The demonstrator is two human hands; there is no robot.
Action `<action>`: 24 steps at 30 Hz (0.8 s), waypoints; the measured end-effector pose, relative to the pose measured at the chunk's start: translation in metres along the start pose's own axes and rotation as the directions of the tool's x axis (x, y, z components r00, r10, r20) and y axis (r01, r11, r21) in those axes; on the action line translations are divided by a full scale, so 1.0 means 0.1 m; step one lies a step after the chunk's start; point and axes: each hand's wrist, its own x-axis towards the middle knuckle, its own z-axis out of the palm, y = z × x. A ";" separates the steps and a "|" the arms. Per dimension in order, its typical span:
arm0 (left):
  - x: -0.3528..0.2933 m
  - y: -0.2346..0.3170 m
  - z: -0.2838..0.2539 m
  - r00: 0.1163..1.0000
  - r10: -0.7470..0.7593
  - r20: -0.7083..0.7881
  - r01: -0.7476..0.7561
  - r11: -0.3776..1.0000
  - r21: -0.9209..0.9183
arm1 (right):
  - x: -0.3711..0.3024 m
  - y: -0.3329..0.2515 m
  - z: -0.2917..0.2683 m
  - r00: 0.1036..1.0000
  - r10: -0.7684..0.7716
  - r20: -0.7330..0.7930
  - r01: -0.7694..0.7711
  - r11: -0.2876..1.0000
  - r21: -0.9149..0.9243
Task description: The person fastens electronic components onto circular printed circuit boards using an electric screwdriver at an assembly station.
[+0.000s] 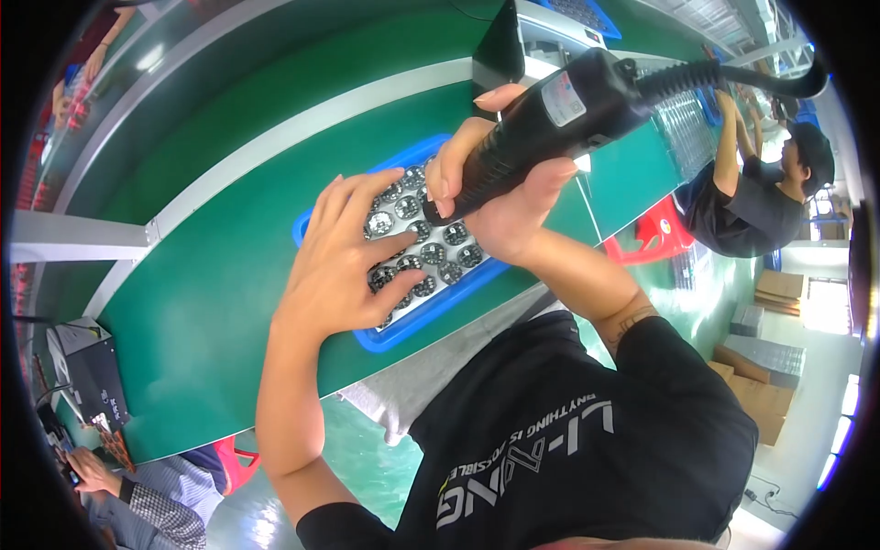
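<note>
Under my hands lies a blue plastic tray (371, 339) with a white insert holding several round black parts (432, 253) with shiny faces. My right hand (500, 202) grips a black corded electric screwdriver (550, 124), its ribbed front end angled down toward the parts. The tip is hidden by my fingers and the angle. My left hand (344, 247) is spread over the tray's left half, holding nothing. Its thumb and index finger are apart and rest among the parts, while the other fingers reach toward the far rim.
A green table (202, 302) carries the tray, with a pale rail (367, 103) along its back. Black-and-white machines (559, 37) stand beyond the tool; a black box (87, 367) sits at left. The thick cable (770, 82) runs right. Co-workers (765, 197) sit nearby, by red stools (655, 234).
</note>
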 end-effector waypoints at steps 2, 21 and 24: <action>-0.02 -0.01 0.01 1.000 0.017 -0.004 -0.017 1.000 -0.009 | -0.01 0.05 0.02 1.000 0.000 -0.004 0.000 1.000 0.012; -0.02 0.01 0.03 0.999 0.020 -0.032 -0.020 1.000 0.008 | 0.02 0.20 0.08 0.996 0.008 0.093 -0.011 0.999 0.035; -0.02 0.02 0.04 1.000 0.010 -0.026 -0.009 1.000 0.012 | 0.06 0.21 0.12 0.995 0.020 0.096 -0.028 0.996 0.080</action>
